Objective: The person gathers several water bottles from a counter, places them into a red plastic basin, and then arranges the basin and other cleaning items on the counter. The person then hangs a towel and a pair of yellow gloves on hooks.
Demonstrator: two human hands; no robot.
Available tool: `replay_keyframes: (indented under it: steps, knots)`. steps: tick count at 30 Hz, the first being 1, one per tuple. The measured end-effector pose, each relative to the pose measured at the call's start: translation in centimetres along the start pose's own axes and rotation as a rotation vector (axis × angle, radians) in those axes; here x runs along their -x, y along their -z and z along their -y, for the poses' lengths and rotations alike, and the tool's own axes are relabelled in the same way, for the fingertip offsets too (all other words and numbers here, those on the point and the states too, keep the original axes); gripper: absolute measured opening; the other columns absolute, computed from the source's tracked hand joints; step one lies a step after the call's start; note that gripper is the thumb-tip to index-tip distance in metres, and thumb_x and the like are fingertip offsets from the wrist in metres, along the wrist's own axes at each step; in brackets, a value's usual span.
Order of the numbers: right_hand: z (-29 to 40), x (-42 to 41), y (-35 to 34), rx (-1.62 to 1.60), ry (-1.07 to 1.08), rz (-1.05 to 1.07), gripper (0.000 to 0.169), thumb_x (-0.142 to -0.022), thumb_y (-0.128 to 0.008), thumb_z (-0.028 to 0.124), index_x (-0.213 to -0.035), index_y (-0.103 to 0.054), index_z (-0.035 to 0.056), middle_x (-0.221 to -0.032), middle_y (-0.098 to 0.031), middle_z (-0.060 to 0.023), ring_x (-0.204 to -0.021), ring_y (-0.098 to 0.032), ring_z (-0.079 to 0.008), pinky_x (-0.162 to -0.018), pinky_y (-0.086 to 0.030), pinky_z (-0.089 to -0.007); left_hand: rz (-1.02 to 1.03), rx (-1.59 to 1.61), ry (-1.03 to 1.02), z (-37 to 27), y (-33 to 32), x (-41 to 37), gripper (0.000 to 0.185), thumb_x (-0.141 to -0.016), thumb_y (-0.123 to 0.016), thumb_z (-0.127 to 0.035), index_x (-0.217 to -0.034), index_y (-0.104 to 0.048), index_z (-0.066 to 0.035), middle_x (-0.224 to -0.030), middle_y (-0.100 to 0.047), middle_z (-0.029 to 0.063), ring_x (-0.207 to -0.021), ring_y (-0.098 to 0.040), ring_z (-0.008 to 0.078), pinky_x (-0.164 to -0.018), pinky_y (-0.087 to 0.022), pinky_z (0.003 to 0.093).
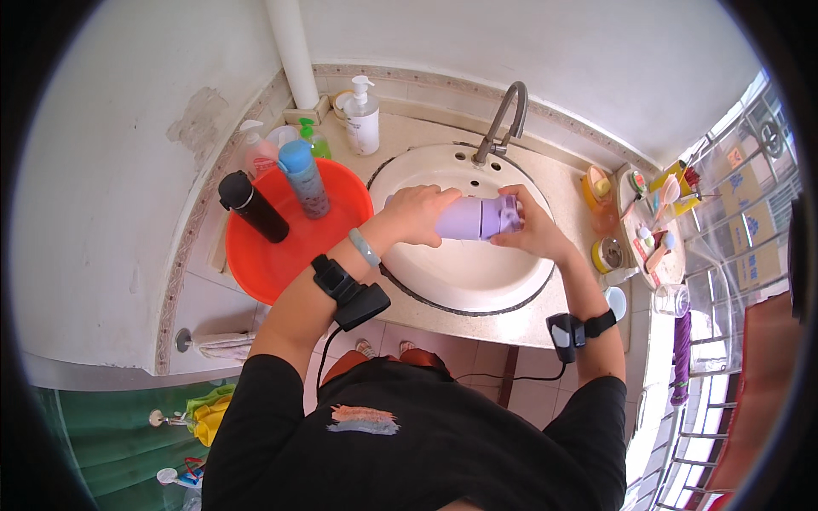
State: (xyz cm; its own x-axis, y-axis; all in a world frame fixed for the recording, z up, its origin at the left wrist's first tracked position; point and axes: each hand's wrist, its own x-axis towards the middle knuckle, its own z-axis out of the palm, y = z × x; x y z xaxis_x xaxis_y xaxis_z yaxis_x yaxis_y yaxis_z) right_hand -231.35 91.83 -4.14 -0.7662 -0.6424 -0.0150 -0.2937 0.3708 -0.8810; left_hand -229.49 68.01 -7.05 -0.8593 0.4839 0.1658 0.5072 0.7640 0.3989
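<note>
A purple water bottle (461, 218) lies sideways in the air above a white oval washbasin (473, 287). Around its body on the left is my left hand (418, 214), covering part of the bottle. At the lid end, my right hand (533, 227) grips with thumb and fingers. Left of the basin, a red-orange plastic tub (255, 278) holds a black bottle (255, 207) and a blue patterned bottle (305, 182), both leaning inside it. Behind the bottle rises a gooseneck faucet (501, 121).
Pump bottles, including a white one (363, 124), stand at the back left. A soap dish (597, 185), a yellow-rimmed tin (607, 255) and a pale cup (615, 301) line the right side. A cluttered board (668, 255) sits by the barred window. A towel (223, 345) hangs at left.
</note>
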Motion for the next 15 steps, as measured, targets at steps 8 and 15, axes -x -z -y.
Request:
replay_keyframes:
  steps: [8, 15]
  knots:
    - [-4.4, -0.9, 0.2, -0.891, -0.658, 0.237, 0.06, -0.076, -0.064, 0.028, -0.128, -0.034, 0.0176, -0.107, -0.051, -0.0131, -0.071, -0.061, -0.0258, -0.063, -0.053, -0.0422, -0.036, -0.151, 0.002, -0.2, -1.3, -0.2, 0.063, -0.05, -0.068, -0.012, -0.11, -0.047, -0.014, -0.088, -0.055, 0.0104, -0.084, -0.055, 0.0302, -0.069, -0.045, 0.0384]
    - [-1.8, 0.4, -0.8, -0.19, -0.032, -0.012, 0.06, -0.064, -0.065, 0.005, -0.118, -0.041, 0.0153, -0.112, -0.049, -0.0085, -0.096, -0.052, -0.0215, -0.077, -0.045, -0.03, 0.021, -0.017, -0.007, 1.1, -1.1, -0.2, 0.063, -0.05, -0.068, -0.011, -0.11, -0.047, -0.013, -0.09, -0.056, 0.0104, -0.084, -0.054, 0.0304, -0.071, -0.044, 0.0386]
